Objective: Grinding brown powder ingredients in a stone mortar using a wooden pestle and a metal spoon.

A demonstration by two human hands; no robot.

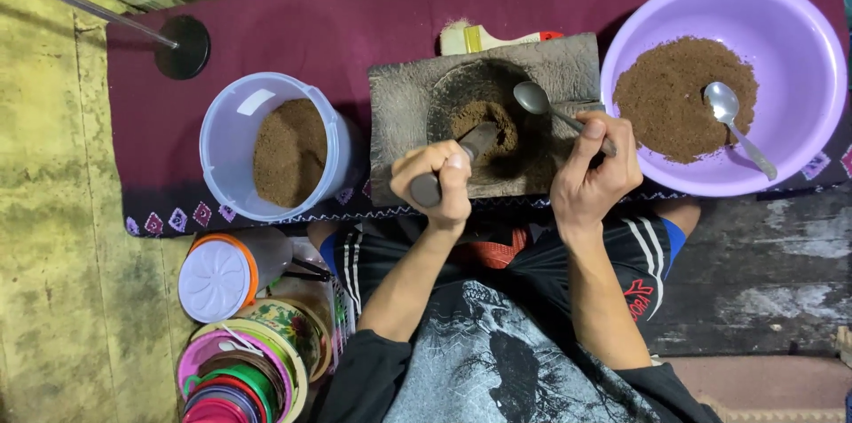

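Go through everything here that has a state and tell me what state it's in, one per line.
Left hand: fisted around a dark pestle.
Right hand: pinching a metal spoon.
Stone mortar: holds brown powder.
White bucket: uncovered, partly filled with brown powder.
Purple basin: holds a heap of powder, spoon resting in it.
Brush: lying flat, untouched.
Orange-rimmed jar: lid on.

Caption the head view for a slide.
Left hand grips a dark pestle in brown powder; right hand holds a metal spoon over the grey stone mortar.
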